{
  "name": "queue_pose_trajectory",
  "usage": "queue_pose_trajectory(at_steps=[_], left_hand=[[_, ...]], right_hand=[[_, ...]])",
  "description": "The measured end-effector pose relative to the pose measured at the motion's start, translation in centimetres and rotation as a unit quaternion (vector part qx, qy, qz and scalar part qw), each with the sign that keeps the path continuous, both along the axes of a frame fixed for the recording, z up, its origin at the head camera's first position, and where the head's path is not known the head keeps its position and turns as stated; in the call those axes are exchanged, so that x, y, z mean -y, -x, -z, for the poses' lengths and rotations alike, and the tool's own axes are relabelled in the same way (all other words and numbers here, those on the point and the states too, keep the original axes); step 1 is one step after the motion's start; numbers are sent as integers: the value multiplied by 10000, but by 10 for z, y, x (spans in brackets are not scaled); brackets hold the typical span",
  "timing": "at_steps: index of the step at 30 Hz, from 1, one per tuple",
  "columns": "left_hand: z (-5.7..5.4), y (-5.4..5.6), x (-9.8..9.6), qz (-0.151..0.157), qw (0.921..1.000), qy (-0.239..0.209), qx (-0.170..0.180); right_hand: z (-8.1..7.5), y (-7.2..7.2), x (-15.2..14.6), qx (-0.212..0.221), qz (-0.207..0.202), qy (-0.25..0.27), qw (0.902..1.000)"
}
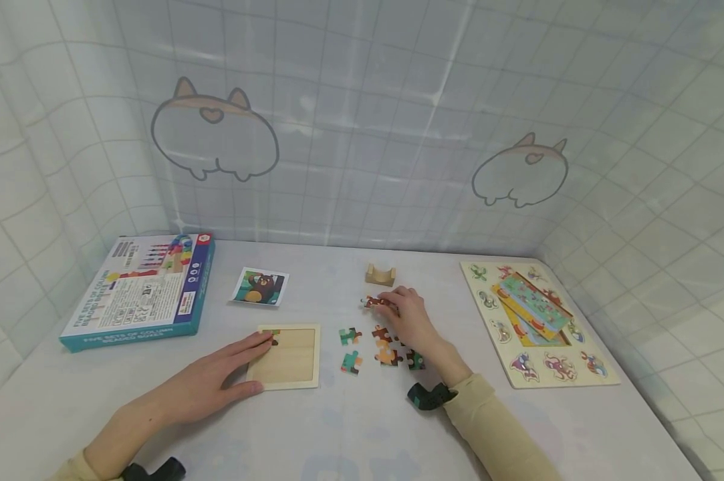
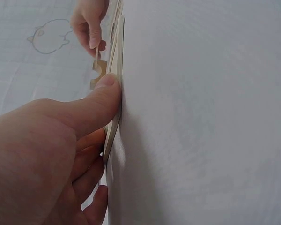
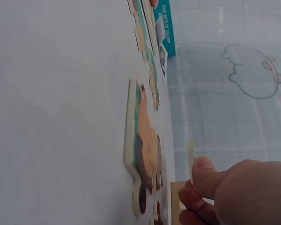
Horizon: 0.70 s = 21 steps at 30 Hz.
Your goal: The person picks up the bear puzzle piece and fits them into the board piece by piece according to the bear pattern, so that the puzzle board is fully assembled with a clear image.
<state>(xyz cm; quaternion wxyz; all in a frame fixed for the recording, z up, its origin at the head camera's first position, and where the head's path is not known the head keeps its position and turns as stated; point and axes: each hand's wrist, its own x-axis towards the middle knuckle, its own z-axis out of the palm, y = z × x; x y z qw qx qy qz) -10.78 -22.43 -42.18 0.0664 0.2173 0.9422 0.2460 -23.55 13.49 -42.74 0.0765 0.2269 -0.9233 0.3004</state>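
My right hand (image 1: pixel 411 322) pinches a brown jigsaw piece (image 1: pixel 374 302) between thumb and fingers, held edge-on above the table in the right wrist view. Below it lie several loose wooden pieces, among them an orange and brown one (image 1: pixel 388 354) and two teal ones, the nearer (image 1: pixel 351 363) left of the rest. My left hand (image 1: pixel 217 374) rests at the left side of a shallow wooden puzzle tray (image 1: pixel 316 357), fingers extended over its far left corner and thumb at its near edge. One small green and brown piece (image 1: pixel 275 336) sits in that corner, partly under the fingertips.
A bear picture card (image 1: pixel 261 287) lies behind the tray. At the far left is a blue-edged box (image 1: pixel 139 287). A curved wooden block (image 1: pixel 380 274) stands beyond my right hand. On the right, a wooden animal board (image 1: pixel 518 374) carries several colourful cards (image 1: pixel 533 307).
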Motion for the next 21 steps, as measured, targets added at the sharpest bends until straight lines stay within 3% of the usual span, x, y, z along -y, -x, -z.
queue_pose_trajectory(at_steps=[9,21], left_hand=[[-2,0,0,-23,9999,-15,144],[-1,0,0,-32,9999,15,103]], right_hand=[[-8,-12,14,-23,-457,166,9988],[-6,-19,23,44,-693,122,9975]])
